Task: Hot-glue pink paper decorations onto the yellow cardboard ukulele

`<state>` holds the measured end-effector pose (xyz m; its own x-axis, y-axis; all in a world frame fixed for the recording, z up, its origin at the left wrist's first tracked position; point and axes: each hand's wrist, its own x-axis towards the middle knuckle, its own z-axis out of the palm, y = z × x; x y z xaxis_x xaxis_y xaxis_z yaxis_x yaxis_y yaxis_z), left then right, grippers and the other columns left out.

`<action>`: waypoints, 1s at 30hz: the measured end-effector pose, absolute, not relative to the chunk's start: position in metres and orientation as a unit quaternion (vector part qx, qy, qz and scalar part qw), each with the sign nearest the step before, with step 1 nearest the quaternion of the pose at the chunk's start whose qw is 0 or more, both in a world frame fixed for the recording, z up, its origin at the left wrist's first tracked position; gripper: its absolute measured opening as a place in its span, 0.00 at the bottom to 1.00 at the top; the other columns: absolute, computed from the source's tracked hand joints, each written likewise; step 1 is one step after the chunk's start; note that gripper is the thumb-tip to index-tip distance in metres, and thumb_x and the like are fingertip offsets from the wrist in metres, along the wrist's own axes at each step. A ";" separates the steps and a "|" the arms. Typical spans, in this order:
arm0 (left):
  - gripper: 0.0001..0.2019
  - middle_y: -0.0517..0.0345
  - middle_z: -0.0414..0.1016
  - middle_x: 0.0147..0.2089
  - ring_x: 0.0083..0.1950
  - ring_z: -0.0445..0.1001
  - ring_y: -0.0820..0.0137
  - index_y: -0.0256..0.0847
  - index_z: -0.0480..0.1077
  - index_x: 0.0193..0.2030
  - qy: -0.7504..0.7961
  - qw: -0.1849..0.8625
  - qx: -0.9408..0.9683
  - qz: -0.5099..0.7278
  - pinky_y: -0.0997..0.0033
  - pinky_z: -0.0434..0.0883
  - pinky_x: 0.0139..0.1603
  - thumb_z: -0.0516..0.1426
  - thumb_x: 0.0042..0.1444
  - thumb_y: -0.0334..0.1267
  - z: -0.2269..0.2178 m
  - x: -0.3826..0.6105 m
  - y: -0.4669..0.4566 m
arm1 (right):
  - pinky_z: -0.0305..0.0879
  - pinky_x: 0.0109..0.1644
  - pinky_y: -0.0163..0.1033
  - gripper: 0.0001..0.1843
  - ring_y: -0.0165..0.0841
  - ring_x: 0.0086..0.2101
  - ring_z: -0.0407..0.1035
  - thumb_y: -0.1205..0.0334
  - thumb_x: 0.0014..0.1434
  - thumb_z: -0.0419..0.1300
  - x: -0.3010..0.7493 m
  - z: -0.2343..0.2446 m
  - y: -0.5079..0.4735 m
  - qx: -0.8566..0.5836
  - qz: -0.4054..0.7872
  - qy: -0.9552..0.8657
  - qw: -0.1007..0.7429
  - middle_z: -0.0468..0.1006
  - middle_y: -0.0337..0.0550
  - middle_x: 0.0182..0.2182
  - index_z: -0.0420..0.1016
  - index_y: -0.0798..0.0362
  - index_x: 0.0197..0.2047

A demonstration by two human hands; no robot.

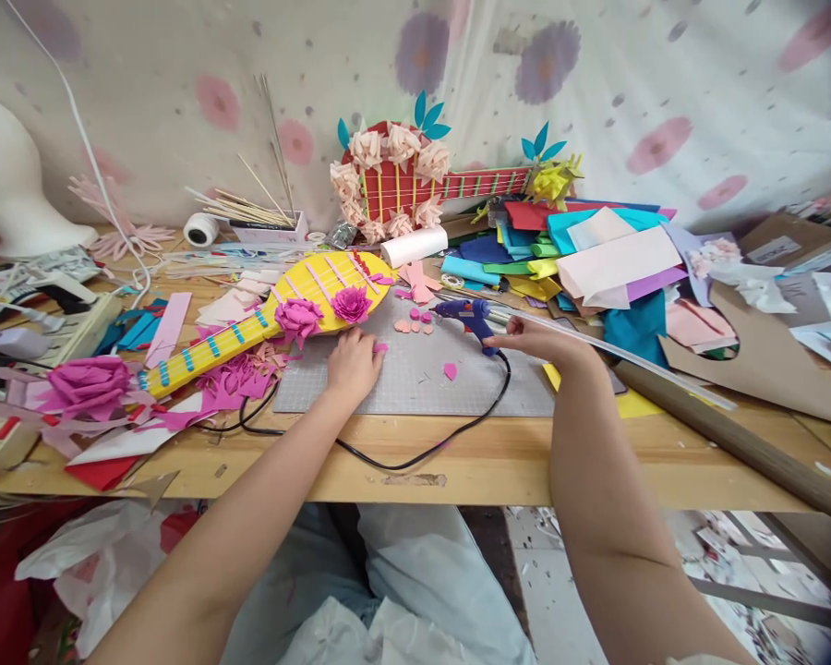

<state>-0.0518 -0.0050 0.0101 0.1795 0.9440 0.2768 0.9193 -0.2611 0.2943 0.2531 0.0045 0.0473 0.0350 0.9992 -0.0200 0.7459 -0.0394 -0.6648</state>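
Observation:
My left hand (355,368) rests on the grey cutting mat (408,392), closed, with a small piece of pink paper (380,348) at its thumb and fingertips. Just above it lies a yellow paper lute (297,309) with magenta flowers on its body. My right hand (544,340) reaches in from the right, its fingers curled at the handle of a blue glue gun (465,316); part of the grip is hidden. The nozzle points left, toward several small pink and peach paper petals (415,325). One magenta petal (450,370) lies apart, below the gun.
A black cord (457,434) loops from the gun across the table's front edge. Coloured paper sheets (616,249) pile up at right, beside a wooden rod (734,434) and a long clear stick (665,377). A red flower-trimmed instrument (394,189) leans at the back.

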 end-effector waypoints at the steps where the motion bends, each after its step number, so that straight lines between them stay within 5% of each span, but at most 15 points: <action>1: 0.10 0.48 0.72 0.47 0.51 0.68 0.58 0.40 0.71 0.41 0.612 0.045 0.762 0.209 0.62 0.66 0.48 0.52 0.57 0.40 0.009 -0.051 -0.005 | 0.60 0.29 0.40 0.23 0.31 0.23 0.61 0.41 0.37 0.67 0.246 0.043 0.006 -0.693 0.231 -0.643 0.231 0.67 0.37 0.20 0.68 0.51 0.25; 5: 0.05 0.52 0.73 0.43 0.48 0.70 0.61 0.41 0.70 0.34 0.635 0.115 0.725 0.241 0.64 0.66 0.46 0.55 0.54 0.39 0.006 -0.051 -0.001 | 0.63 0.38 0.41 0.23 0.37 0.35 0.69 0.43 0.46 0.62 0.211 0.028 0.014 -0.705 0.193 -0.636 0.249 0.76 0.45 0.34 0.73 0.53 0.38; 11: 0.05 0.59 0.75 0.35 0.38 0.72 0.68 0.43 0.67 0.37 0.621 0.193 0.707 0.277 0.68 0.66 0.41 0.56 0.52 0.37 0.005 -0.054 0.001 | 0.63 0.44 0.42 0.23 0.41 0.42 0.71 0.48 0.50 0.61 0.193 0.013 0.023 -0.743 0.181 -0.581 0.278 0.78 0.50 0.41 0.74 0.55 0.44; 15: 0.12 0.54 0.74 0.42 0.46 0.71 0.64 0.42 0.68 0.43 0.622 0.157 0.714 0.281 0.65 0.66 0.48 0.58 0.51 0.38 0.003 -0.052 -0.001 | 0.64 0.43 0.43 0.22 0.41 0.40 0.71 0.48 0.49 0.61 0.197 0.013 0.020 -0.738 0.167 -0.580 0.303 0.78 0.50 0.38 0.75 0.55 0.42; 19: 0.07 0.50 0.72 0.45 0.51 0.68 0.59 0.41 0.70 0.37 0.629 0.120 0.722 0.263 0.60 0.64 0.53 0.57 0.52 0.39 0.003 -0.048 -0.001 | 0.65 0.36 0.42 0.24 0.38 0.32 0.71 0.45 0.48 0.60 0.202 0.020 0.015 -0.742 0.159 -0.528 0.381 0.77 0.49 0.30 0.75 0.57 0.39; 24: 0.02 0.53 0.74 0.40 0.45 0.70 0.62 0.42 0.69 0.32 0.620 0.164 0.714 0.281 0.62 0.66 0.47 0.56 0.50 0.35 0.004 -0.047 0.001 | 0.60 0.24 0.36 0.24 0.29 0.20 0.63 0.44 0.44 0.62 0.201 0.026 0.011 -0.700 0.256 -0.477 0.466 0.70 0.39 0.19 0.73 0.57 0.35; 30: 0.10 0.59 0.74 0.35 0.37 0.72 0.69 0.43 0.66 0.40 0.586 0.242 0.699 0.332 0.68 0.66 0.40 0.56 0.50 0.33 0.003 -0.048 0.002 | 0.57 0.23 0.34 0.23 0.26 0.20 0.60 0.44 0.44 0.62 0.179 0.022 0.008 -0.640 0.339 -0.501 0.474 0.68 0.38 0.19 0.73 0.57 0.32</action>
<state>-0.0479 0.0023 0.0030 0.0933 0.9791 0.1807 0.6576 -0.1969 0.7272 0.1792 0.0084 0.0219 0.2688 0.9623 0.0413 0.3203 -0.0489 -0.9461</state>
